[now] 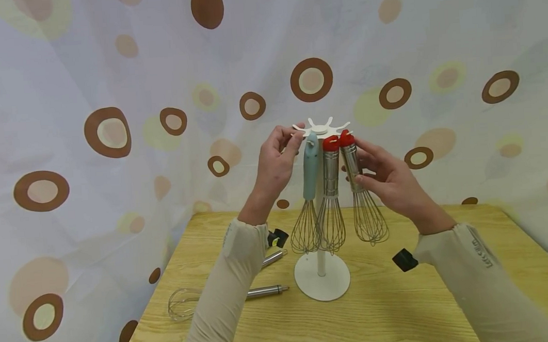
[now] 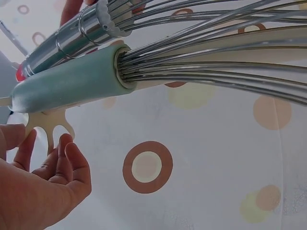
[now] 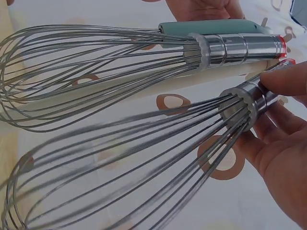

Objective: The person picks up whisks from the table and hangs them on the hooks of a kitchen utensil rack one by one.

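Observation:
A white stand with a hooked top (image 1: 319, 129) bears several whisks. My left hand (image 1: 275, 160) pinches one of the hooks between thumb and fingers, left of a whisk with a pale teal handle (image 1: 309, 174). Beside that whisk hangs another with a steel handle and red end (image 1: 331, 173). My right hand (image 1: 393, 185) grips the handle of a matching red-ended whisk (image 3: 252, 100), its wires pointing down and its red end up at a hook. In the left wrist view, the teal handle (image 2: 72, 84) lies just past my left fingertips.
The stand's round white base (image 1: 323, 287) rests on a wooden table (image 1: 379, 310). To its left lie a steel-handled whisk (image 1: 265, 291) and another steel handle (image 1: 274, 258), both partly behind my left sleeve. A dotted curtain (image 1: 267, 47) hangs behind the table.

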The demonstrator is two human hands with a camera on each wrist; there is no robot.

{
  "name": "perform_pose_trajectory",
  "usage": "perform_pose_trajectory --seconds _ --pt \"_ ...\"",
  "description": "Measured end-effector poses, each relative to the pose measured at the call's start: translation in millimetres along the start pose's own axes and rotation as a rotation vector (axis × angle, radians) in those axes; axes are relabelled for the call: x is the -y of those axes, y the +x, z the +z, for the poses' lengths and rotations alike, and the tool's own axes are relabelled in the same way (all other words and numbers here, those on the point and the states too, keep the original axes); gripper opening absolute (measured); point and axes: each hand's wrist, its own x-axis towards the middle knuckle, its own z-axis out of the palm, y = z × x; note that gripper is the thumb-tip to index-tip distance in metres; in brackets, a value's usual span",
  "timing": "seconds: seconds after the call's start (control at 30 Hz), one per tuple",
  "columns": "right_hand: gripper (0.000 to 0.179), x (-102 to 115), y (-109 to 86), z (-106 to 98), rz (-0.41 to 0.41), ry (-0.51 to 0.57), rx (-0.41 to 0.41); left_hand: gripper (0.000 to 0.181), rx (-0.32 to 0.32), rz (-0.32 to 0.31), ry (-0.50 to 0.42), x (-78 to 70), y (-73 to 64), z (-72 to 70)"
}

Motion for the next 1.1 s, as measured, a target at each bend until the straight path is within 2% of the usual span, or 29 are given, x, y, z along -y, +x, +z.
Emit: perform_pose_trajectory --seconds 0.2,0.47,0.63,0.77,0.87,1.1 --pt "0.065 -5 -3.7 3 0.019 -0.026 -0.024 0.015 0.004 -0.008 -0.005 -0.1 -0.6 1.0" --pt "0.056 -15 -11.9 4 0.057 -0.061 -0.002 0.019 0.018 -0.021 0.010 -0.6 -4.3 0.3" --pt "0.049 -19 -15.4 4 0.070 -0.092 -0.010 0.022 0.045 -0.032 0.046 -1.8 -6.6 -6.1" --pt "0.041 -17 -15.3 3 0.096 -0.126 -0.067 0.025 0.091 -0.055 0.090 1.6 -12.3 -15.3" --pt "0.034 -11 -10.8 2 0.098 -0.118 -0.134 0.025 0.145 -0.105 0.154 6.7 -22.0 -24.9" --pt "0.029 12 13.0 -1 0.045 -0.152 -0.282 0.029 0.309 -0.304 0.289 30.7 -52.1 -48.5"
